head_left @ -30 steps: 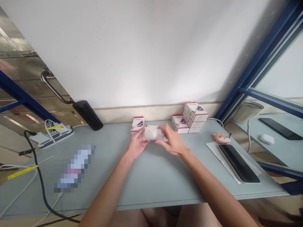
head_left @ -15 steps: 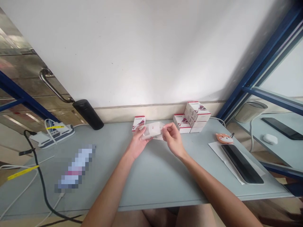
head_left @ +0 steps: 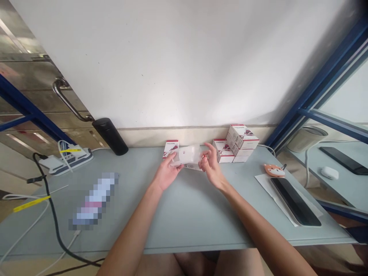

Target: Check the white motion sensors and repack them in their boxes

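My left hand (head_left: 166, 172) grips the left end of a clear plastic bag (head_left: 195, 153) with a white item (head_left: 186, 155) inside; the item's kind is unclear. Just off the bag's right end is my right hand (head_left: 211, 165), its index finger raised and the other fingers curled towards the thumb. A tiny red spot (head_left: 204, 156) shows at those fingertips, too small to name. Under the bag lies a white box (head_left: 193, 167), mostly covered. Behind my left hand stands a red-and-white box (head_left: 171, 147).
Several red-and-white boxes (head_left: 243, 138) are stacked by the wall. Rightward lie a phone (head_left: 296, 201), papers (head_left: 264, 184) and an orange animal-faced item (head_left: 274, 170). Leftward are a black cylinder (head_left: 110, 136), a power strip (head_left: 70, 159), cables (head_left: 54, 218) and a blurred-out device (head_left: 94, 201).
My right hand has let go of the bag's right end and opened its index finger upward. The red spot now shows at its fingertips. My left hand keeps its grip.
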Tool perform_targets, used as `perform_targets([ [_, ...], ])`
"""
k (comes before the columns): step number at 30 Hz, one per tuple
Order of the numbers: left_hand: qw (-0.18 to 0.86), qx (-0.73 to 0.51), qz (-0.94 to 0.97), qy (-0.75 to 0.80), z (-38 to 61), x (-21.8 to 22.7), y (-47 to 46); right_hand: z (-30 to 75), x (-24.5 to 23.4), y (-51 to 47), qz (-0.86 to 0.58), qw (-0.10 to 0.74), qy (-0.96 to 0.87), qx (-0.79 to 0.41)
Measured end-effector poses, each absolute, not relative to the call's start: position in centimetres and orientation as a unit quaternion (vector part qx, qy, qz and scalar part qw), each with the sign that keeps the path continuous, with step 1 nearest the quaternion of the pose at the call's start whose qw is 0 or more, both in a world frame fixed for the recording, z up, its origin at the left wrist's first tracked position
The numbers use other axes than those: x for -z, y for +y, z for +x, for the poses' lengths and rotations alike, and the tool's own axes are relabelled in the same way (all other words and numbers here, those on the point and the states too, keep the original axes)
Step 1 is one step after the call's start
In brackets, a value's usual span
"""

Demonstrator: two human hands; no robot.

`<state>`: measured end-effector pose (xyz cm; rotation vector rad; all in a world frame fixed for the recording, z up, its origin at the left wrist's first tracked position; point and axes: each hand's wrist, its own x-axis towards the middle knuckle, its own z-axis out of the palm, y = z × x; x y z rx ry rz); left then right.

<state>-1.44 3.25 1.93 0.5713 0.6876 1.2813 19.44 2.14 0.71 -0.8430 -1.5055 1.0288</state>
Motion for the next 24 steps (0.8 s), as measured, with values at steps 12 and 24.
perform_targets([
  [12,0.689,-0.535,0.359,0.333,-0.8,-2.4,2.5,18.4,-0.2,1.9,-0.383,0.57,-0.623,-0.374],
  [24,0.274,-0.496,0.705,0.426,-0.1,-0.4,2.2,19.5,-2.1,3.2,-0.418,0.631,-0.365,-0.542],
])
